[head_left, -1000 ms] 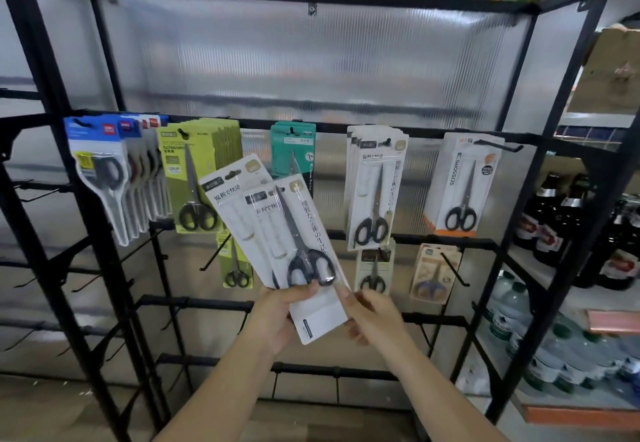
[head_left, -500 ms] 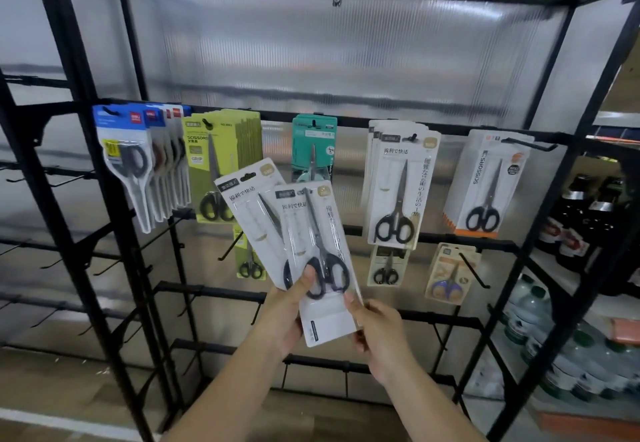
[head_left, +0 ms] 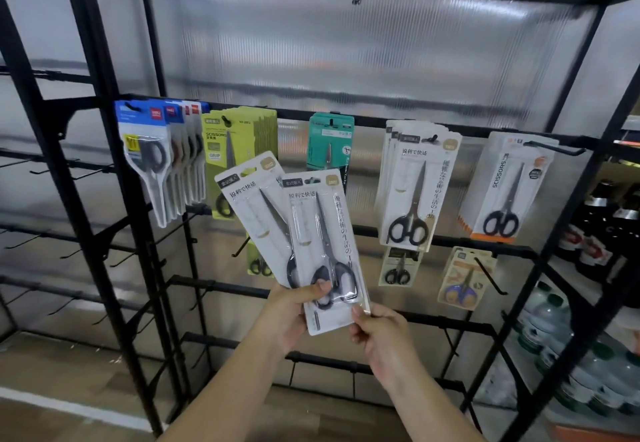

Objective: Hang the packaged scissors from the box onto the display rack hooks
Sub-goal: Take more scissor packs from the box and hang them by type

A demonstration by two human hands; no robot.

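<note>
Left hand (head_left: 287, 317) grips two fanned white-carded black-handled scissors packs (head_left: 322, 251), thumb on the front one; right hand (head_left: 379, 332) pinches its lower right corner. Black wire display rack (head_left: 450, 128) behind them, matching hung white packs (head_left: 415, 185) up-right.

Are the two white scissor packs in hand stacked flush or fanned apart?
Fanned: the front pack overlaps the rear pack, tops splayed, left hand gripping both.

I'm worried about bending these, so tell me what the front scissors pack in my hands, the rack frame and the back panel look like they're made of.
Front scissors pack: white printed card, apparently under a clear plastic blister, since glare runs along the blades. Rack frame: looks like metal bar, matte black finish with thin wire hooks. Back panel: probably ribbed translucent plastic sheet; fine vertical lines blur the light behind it.
</note>
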